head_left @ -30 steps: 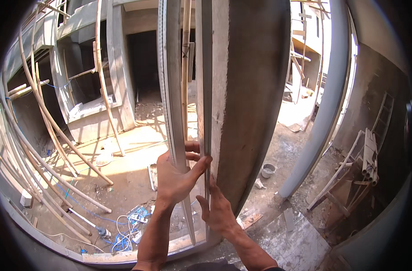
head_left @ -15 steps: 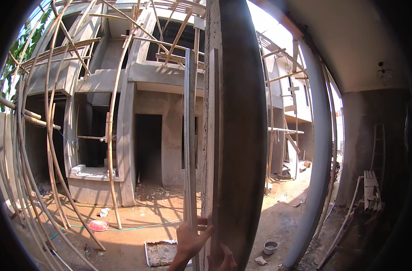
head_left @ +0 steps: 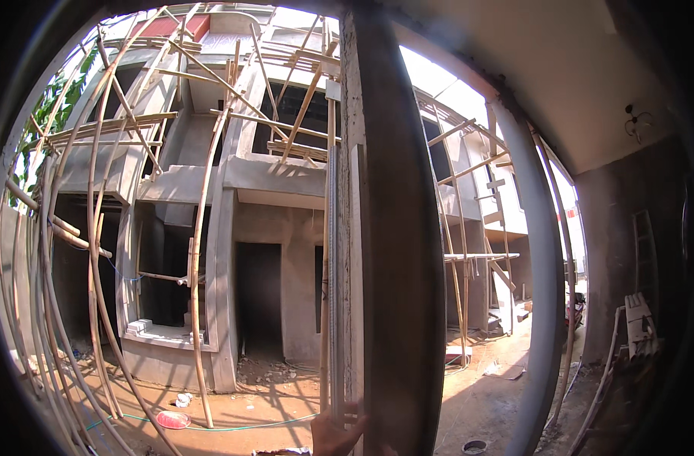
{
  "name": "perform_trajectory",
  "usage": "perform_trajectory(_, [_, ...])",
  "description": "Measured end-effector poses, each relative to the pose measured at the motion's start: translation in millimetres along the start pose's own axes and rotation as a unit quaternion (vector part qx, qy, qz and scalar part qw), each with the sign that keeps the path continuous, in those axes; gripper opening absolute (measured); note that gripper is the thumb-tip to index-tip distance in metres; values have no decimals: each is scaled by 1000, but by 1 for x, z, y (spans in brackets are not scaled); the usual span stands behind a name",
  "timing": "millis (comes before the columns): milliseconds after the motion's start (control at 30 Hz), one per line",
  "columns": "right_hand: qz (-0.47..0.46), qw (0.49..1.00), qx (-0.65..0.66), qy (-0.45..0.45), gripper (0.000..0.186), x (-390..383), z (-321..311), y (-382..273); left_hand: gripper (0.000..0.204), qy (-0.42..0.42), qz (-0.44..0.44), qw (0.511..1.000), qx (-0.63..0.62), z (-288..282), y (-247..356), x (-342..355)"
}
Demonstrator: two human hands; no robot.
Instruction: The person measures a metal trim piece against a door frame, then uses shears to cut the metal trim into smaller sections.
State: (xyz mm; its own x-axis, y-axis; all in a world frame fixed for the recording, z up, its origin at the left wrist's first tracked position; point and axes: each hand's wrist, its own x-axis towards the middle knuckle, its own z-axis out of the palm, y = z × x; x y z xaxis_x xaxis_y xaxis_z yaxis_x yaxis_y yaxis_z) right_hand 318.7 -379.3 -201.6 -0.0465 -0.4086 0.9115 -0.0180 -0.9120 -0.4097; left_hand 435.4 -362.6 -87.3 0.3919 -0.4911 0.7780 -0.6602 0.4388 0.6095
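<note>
At the lower edge, my left hand [head_left: 333, 435] has its fingers closed round a long, upright metal straightedge [head_left: 334, 266]. The straightedge stands beside a narrow pale upright strip [head_left: 358, 296] along the rough left edge of a dark, smooth concrete column [head_left: 400, 228]. The hand is only partly in view, its wrist cut off by the frame. My right hand is not in view.
Bamboo scaffolding [head_left: 198, 319] fronts an unfinished concrete building [head_left: 297, 296] with dark openings. A red basin [head_left: 173, 420], green hose [head_left: 278, 422] and bucket [head_left: 475, 446] lie on the ground. A second column [head_left: 537, 289], bundled pipes [head_left: 640, 327] and a ladder [head_left: 642, 235] are right.
The view has tilted upward, showing more of the building and scaffolding. My hands and the straightedge sit lower in the picture, and my right hand has left the view.
</note>
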Motion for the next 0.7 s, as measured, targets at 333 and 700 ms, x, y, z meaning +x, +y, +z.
perform_trajectory(333, [39, 996, 36, 65, 43, -6, 11, 4, 42, 7, 11, 1000, -23, 8, -14, -3])
perform_trajectory(700, [102, 994, 39, -19, 42, 8, 5, -7, 52, 42, -10, 998, -42, 15, -8, -8])
